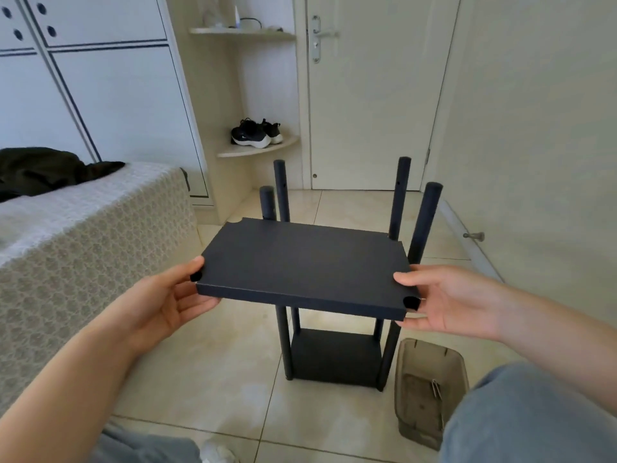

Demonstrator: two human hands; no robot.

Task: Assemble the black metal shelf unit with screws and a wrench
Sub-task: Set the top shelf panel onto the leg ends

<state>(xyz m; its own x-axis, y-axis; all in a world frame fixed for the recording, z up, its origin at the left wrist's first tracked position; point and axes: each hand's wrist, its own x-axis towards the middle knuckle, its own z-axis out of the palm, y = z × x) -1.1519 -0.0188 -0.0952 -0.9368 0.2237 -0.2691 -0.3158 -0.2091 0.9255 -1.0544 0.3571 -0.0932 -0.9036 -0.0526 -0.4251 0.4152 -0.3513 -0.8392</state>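
Assembly stands partway in the head view: a bottom shelf [334, 355] sits low between four upright posts [426, 215] on the tiled floor [217, 362], while a second shelf panel [303, 265] hangs level in front of them. The left hand [167, 302] and right hand [447, 299] each grip a short edge, thumbs on top, fingers curled beneath. By the look of it, seating and screwing this panel remains; the bed [83, 235] crowds the left, and a grey tray [430, 354] lies just beside the near right post.

Head camera faces forward and down, close over shelf board [307, 262]
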